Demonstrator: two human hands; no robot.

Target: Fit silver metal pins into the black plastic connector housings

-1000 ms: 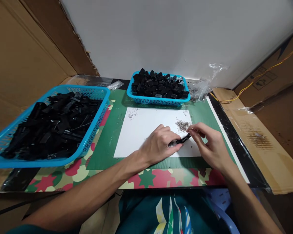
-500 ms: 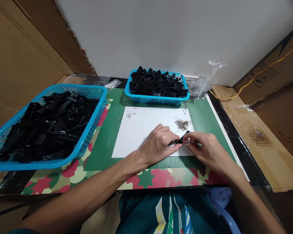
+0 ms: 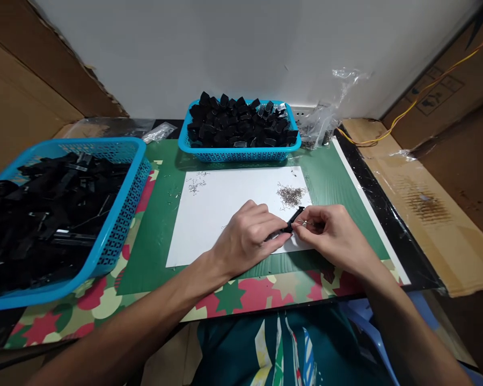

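Note:
Over the near right part of a white sheet (image 3: 221, 206), my left hand (image 3: 251, 230) is closed around a slim black plastic part (image 3: 296, 214), whose far end sticks out past my fingertips. My right hand (image 3: 334, 230) meets it from the other side, thumb and forefinger pinched on a thin, shiny wire-like piece (image 3: 305, 222) against the part. My fingers hide where the two touch. Just beyond my hands lies a heap of tiny brownish metal pieces (image 3: 291, 195). A sparser scatter of small silvery bits (image 3: 195, 185) is at the sheet's far left.
A blue basket (image 3: 241, 155) of small black pieces stands at the back. Another blue basket (image 3: 121, 214), piled with longer black parts, is at the left. Clear plastic bags (image 3: 317, 126) and a yellow cable (image 3: 402, 123) lie at the back right. Cardboard (image 3: 418, 214) borders the right side.
The view has shifted, so the table's contents appear farther left. More of the black part shows beyond my left fingers. My right fingers still pinch the thin piece beside it.

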